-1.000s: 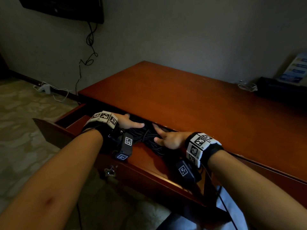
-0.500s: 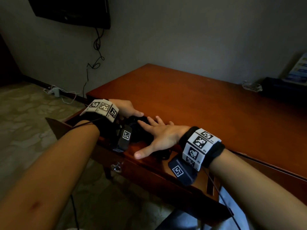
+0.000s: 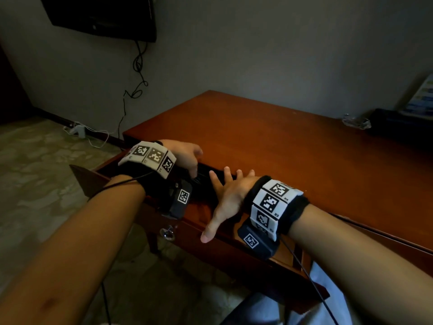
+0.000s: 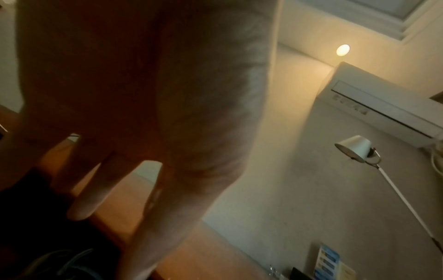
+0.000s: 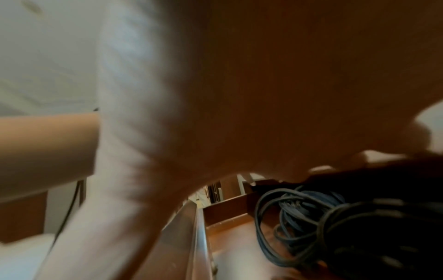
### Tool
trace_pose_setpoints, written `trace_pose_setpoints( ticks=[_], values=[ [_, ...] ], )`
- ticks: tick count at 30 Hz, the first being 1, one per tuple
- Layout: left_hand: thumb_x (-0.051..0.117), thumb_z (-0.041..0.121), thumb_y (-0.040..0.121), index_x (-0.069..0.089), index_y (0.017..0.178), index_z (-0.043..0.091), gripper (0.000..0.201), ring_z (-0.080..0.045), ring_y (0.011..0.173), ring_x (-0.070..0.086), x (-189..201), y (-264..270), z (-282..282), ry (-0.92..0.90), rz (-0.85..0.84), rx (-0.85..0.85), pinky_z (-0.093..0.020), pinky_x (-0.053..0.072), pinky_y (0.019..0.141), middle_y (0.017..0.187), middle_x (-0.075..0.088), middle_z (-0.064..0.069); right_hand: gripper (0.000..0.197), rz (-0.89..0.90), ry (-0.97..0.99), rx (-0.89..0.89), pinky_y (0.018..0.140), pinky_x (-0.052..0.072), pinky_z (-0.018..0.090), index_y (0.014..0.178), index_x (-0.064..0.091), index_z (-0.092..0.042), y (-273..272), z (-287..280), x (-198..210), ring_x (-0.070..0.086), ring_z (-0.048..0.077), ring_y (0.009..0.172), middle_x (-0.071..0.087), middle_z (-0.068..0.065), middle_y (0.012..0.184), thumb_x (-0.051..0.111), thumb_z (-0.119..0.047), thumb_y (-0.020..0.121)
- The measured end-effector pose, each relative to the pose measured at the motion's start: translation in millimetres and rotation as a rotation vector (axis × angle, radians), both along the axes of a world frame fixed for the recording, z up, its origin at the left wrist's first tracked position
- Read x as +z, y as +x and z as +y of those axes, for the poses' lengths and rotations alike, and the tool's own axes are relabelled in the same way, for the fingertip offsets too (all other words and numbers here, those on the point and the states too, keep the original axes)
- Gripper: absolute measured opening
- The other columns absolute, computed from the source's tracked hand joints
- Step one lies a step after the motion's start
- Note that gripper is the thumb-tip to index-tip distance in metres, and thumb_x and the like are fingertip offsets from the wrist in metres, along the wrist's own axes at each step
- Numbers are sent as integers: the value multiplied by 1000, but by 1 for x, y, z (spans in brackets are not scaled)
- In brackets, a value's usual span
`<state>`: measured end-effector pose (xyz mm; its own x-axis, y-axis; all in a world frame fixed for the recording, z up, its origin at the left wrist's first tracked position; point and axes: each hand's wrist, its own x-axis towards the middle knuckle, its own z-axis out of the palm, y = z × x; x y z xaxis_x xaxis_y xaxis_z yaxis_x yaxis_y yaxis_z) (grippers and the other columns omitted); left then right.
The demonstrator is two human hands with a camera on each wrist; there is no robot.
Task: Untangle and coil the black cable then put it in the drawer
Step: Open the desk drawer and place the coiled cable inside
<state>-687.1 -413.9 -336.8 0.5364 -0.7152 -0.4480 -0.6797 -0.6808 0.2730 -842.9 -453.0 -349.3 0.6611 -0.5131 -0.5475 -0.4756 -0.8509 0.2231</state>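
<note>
The black cable [image 3: 203, 181] lies coiled inside the open drawer [image 3: 234, 259] of the brown desk [image 3: 281, 160]. My left hand [image 3: 188, 160] hangs over the coil's left end, fingers loosely bent downward, fingertips at or just above the coil, gripping nothing. Over the coil's right part hovers my right hand [image 3: 226, 195], flat, fingers spread and thumb stuck out toward me. In the right wrist view the cable's loops [image 5: 335, 227] rest on the drawer floor [image 5: 230, 227] below my palm. The left wrist view shows straight fingers [image 4: 91, 189] above the dark cable [image 4: 48, 246].
A key [image 3: 167, 232] sits in the drawer front's lock. A black box [image 3: 398, 123] and a clear wrapper [image 3: 356, 121] lie at the desk's back right. A wall screen [image 3: 100, 17] with dangling wires [image 3: 138, 73] and a floor power strip [image 3: 79, 132] are to the left.
Both hands have let go of the coil and lifted out of the drawer. The right hand has spread flat. The coil stays in the drawer.
</note>
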Motion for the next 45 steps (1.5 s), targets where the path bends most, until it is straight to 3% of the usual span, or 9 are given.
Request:
trace_pose_setpoints(
  ticks=[6, 13, 20, 23, 28, 32, 36, 40, 45],
  values=[
    [91, 17, 56, 13, 152, 40, 125, -34, 139, 32, -1, 1, 4, 212, 119, -47, -53, 38, 108, 157, 25, -8, 138, 94, -112, 35, 112, 1, 69, 150, -26, -19, 9, -5, 7, -5, 44, 147, -19, 7, 162, 68, -75, 66],
    [88, 44, 60, -4, 152, 41, 130, -40, 142, 14, 3, -20, -4, 246, -282, -88, -55, 35, 106, 156, 12, -17, 132, 23, 18, 21, 116, 9, 59, 154, -13, -25, 9, -27, 15, 2, 26, 151, -13, -5, 163, 71, -73, 64],
    [85, 51, 61, 11, 152, 46, 117, -35, 147, -3, -16, -27, -23, 147, -342, -141, -54, 14, 117, 161, -4, -7, 138, -103, 163, 29, 115, 1, 66, 154, -14, -30, 4, -55, 1, -18, 18, 149, -22, -14, 160, 73, -75, 58],
    [84, 47, 66, 6, 154, 38, 119, -29, 148, -15, -23, -26, -33, 137, -289, -192, -57, 0, 118, 163, -12, -3, 136, -148, 216, 29, 118, 3, 60, 154, -13, -28, 3, -62, -1, -20, 18, 148, -21, -11, 161, 75, -70, 60],
    [85, 38, 69, 4, 155, 32, 118, -31, 150, -2, -29, -27, -43, 67, -274, -216, -46, 14, 120, 164, -3, -6, 128, -197, 206, 62, 120, 7, 48, 156, -5, -27, 2, -68, 1, -8, 17, 150, -11, -9, 163, 76, -66, 64],
    [82, 32, 74, 1, 155, 32, 114, -32, 150, 0, -28, -29, -44, 115, -304, -242, -47, 17, 120, 163, -4, -6, 120, -221, 178, 73, 117, 25, 43, 156, 6, -32, 2, -73, 6, 18, 20, 148, 7, -11, 163, 78, -62, 65],
    [55, 11, 91, 8, 155, 34, 83, -29, 149, 11, -18, -25, -44, 110, -295, -260, -40, 24, 118, 164, 1, -5, 112, -253, 154, 93, 113, 33, 37, 155, 16, -31, 6, -78, 8, 35, 21, 141, 29, -6, 158, 79, -58, 67],
    [49, 8, 93, 7, 155, 36, 80, -29, 149, 10, -9, -26, -40, 148, -251, -265, -40, 20, 119, 164, -1, -2, 104, -268, 109, 113, 108, 40, 38, 153, 28, -26, 9, -83, 7, 45, 21, 132, 45, -3, 149, 78, -59, 68],
    [58, -3, 84, -2, 154, 37, 100, -26, 150, -8, -11, -28, -38, 179, -185, -255, -50, 10, 119, 163, -12, 1, 104, -291, 93, 107, 113, 33, 38, 155, 19, -23, 6, -89, 3, 32, 23, 142, 25, -5, 160, 74, -58, 74]
  ],
)
